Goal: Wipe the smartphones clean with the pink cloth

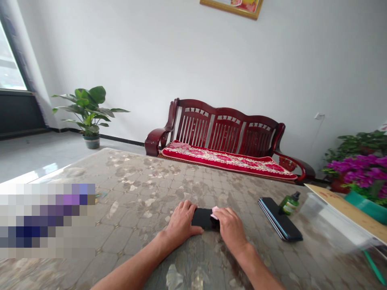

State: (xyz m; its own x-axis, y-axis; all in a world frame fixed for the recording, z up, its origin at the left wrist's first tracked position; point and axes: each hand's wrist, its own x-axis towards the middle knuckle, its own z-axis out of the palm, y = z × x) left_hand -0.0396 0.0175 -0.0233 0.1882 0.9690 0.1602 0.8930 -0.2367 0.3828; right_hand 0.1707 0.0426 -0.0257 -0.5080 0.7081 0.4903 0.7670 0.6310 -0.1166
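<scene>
A black smartphone (203, 218) lies flat on the table, its dark face up. My left hand (183, 219) grips its left end, thumb along the near edge and fingers at the far edge. Over the phone's right end, my right hand (231, 225) is closed on a small pink cloth (215, 212), which touches the screen. The right fingertips are partly hidden behind the hand. To the right lies a stack of dark phones (279, 219), with a green spray bottle (289, 204) beside it.
The patterned tabletop (136, 201) stretches around my hands. At right are a clear plastic box (326, 217), a tan board (347, 205) and purple flowers (363, 171). A wooden bench (226, 133) stands beyond the table, a potted plant (90, 114) at left.
</scene>
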